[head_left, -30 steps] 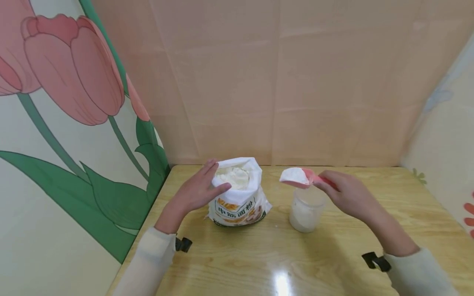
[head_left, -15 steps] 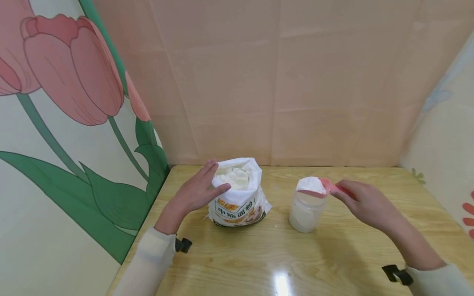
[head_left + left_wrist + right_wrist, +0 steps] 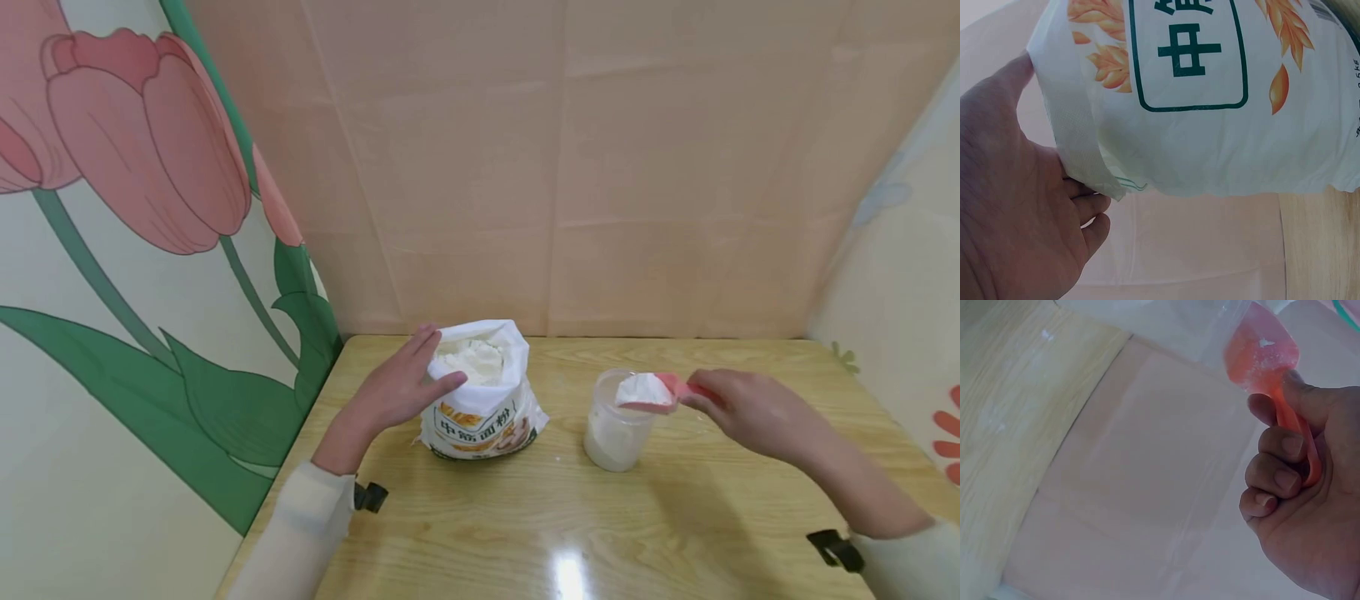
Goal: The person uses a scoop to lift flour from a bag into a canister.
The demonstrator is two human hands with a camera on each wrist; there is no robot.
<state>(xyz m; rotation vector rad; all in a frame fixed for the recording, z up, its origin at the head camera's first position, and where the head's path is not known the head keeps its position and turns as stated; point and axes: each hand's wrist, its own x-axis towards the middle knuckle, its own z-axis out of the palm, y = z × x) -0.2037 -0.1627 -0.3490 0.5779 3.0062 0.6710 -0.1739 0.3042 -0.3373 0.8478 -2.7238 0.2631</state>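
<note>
In the head view a white flour bag [image 3: 483,408] stands with its top folded open and white flour [image 3: 480,362] inside. My left hand [image 3: 397,387] holds its rim from the left, thumb at the front. The left wrist view shows the fingers [image 3: 1092,206] partly behind the bag's edge. My right hand [image 3: 757,412] grips the handle of a pink scoop [image 3: 651,407], heaped with flour. The scoop is over the right side of the mouth of a clear plastic jar [image 3: 618,433], which has white powder at the bottom. In the right wrist view curled fingers [image 3: 1275,478] wrap the handle.
Everything stands on a light wooden table [image 3: 480,533]. A plain pinkish sheet [image 3: 555,167] rises behind its far edge. At the left is a wall panel with painted tulips [image 3: 150,142]. White specks of powder lie on the table between bag and jar.
My right hand has carried the loaded scoop rightward and down, from left of the jar, across its mouth, to the mouth's right side. My left hand and the flour bag have stayed put.
</note>
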